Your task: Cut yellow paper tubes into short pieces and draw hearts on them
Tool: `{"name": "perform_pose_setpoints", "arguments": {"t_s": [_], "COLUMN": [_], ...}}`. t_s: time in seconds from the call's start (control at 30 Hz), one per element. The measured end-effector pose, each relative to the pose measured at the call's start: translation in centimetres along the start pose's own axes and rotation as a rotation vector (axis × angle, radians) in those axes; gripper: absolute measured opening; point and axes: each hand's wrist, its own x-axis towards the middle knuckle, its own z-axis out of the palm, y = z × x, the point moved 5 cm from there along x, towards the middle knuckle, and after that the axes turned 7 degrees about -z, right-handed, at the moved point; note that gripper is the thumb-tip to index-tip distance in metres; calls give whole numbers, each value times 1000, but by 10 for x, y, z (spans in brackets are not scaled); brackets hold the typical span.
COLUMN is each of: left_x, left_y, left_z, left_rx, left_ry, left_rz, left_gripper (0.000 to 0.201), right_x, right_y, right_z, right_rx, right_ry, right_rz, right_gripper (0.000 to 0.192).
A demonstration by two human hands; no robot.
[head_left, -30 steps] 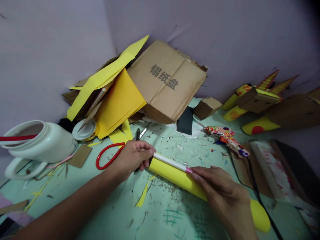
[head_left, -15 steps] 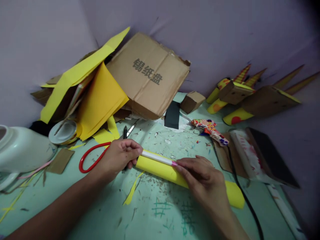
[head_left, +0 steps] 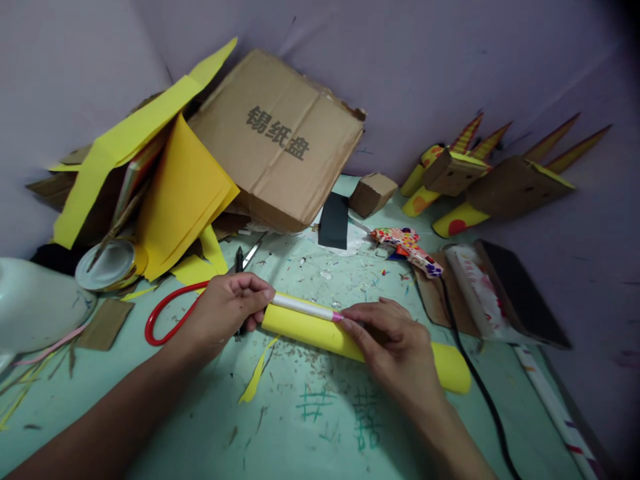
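A slim white marker (head_left: 303, 307) with a pink end lies lengthwise along a yellow paper tube (head_left: 320, 332). My left hand (head_left: 235, 303) pinches the marker's left end, at the tube's left edge. On the pink end are the thumb and fingertips of my right hand (head_left: 395, 340), which covers part of the tube. Red-handled scissors (head_left: 165, 303) rest under and beside my left wrist, blades pointing away. A black pen (head_left: 239, 259) is partly hidden behind my left hand. Just below the tube lies a thin yellow paper strip (head_left: 257, 373).
A cardboard box (head_left: 280, 147) leans at the back beside folded yellow paper (head_left: 185, 193). A patterned glue gun (head_left: 407, 248) trails a black cord (head_left: 470, 360) past the tube's right end. Cardboard giraffe-like figures (head_left: 515, 190) stand back right; a white jug (head_left: 40, 307) lies left.
The view has shifted slightly, so everything sits a little further left and higher. Both hands keep the same hold on the marker over the tube.
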Motion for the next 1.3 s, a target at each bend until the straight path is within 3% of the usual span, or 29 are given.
{"name": "perform_pose_setpoints", "arguments": {"t_s": [0.57, 0.87, 1.3], "left_x": [-2, -4, -4], "left_y": [4, 5, 7], "left_z": [3, 3, 3], "left_rx": [-10, -13, -34], "left_ry": [23, 48, 44], "left_rz": [-4, -55, -45], "left_gripper": [7, 13, 15], "right_x": [-4, -3, -5], "right_y": [4, 2, -4], "right_z": [1, 1, 3], "right_rx": [-15, 0, -101], "right_ry": [33, 20, 23], "right_rz": [-36, -18, -135], "right_gripper": [6, 6, 6]}}
